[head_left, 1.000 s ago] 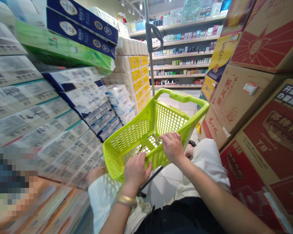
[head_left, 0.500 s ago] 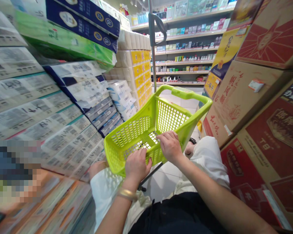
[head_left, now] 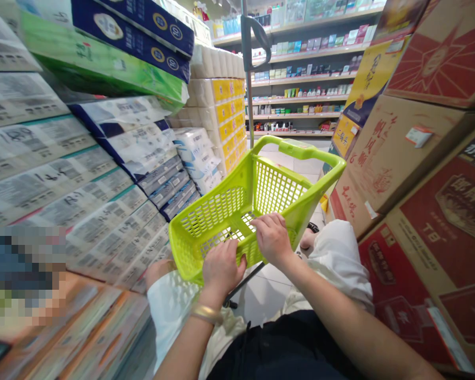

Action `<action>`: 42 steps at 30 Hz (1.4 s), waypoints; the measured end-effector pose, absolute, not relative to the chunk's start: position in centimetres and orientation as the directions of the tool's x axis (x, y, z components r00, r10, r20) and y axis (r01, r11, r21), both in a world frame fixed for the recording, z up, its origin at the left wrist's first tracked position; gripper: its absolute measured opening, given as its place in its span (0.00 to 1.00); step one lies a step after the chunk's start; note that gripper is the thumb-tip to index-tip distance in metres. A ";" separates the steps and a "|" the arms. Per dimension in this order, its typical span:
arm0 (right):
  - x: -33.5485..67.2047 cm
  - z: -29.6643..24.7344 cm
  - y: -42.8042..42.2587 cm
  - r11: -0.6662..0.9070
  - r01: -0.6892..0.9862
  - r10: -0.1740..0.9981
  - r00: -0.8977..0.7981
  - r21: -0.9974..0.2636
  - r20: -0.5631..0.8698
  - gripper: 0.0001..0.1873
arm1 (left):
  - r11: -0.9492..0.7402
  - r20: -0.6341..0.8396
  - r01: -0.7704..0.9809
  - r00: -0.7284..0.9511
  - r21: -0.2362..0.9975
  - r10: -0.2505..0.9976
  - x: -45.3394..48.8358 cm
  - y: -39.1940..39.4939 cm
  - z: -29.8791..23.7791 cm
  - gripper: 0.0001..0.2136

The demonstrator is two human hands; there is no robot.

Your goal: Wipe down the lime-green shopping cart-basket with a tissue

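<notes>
A lime-green plastic shopping basket [head_left: 217,216] stands tilted in front of me, between my knees. Its inside shows only the perforated floor and walls. My left hand [head_left: 222,266] is closed over the near rim, fingers curled inward and thumb on the outside. Further right along the same rim, my right hand [head_left: 272,237] grips it in the same way. The basket's green carrying handle [head_left: 298,150] rises at the far end, with neither hand on it. Behind it stands a grey pull handle [head_left: 256,45] on a metal pole.
Stacked tissue packs [head_left: 63,158] wall the left side, with a green pack [head_left: 103,63] jutting out above. Cardboard cartons [head_left: 391,142] are piled close on the right. Shelves [head_left: 301,79] of small boxes and bottles cross the far end. White floor tiles [head_left: 257,295] show below the basket.
Almost nothing differs. Both hands stay on the rim, and the view has shifted very slightly.
</notes>
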State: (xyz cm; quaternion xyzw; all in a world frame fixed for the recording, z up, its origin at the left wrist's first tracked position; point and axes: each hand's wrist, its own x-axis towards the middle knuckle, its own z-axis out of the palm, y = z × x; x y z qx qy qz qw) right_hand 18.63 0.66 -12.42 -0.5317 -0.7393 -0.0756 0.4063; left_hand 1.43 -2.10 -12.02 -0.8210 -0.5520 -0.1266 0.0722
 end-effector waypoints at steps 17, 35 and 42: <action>19.8 -12.1 1.0 0.398 0.864 0.717 -0.083 -0.309 0.692 0.13 | -0.380 0.290 0.925 0.362 0.008 0.886 1.1 -2.0 -12.2 0.09; 21.3 -11.6 1.5 0.389 0.880 0.697 -0.089 -0.271 0.712 0.12 | -0.410 0.371 0.912 0.388 -0.023 0.843 0.6 -1.8 -12.6 0.08; 24.6 -10.2 3.0 0.252 0.925 0.649 0.055 -0.284 0.758 0.13 | -0.400 0.393 0.916 0.380 -0.032 0.838 0.9 -1.8 -12.5 0.07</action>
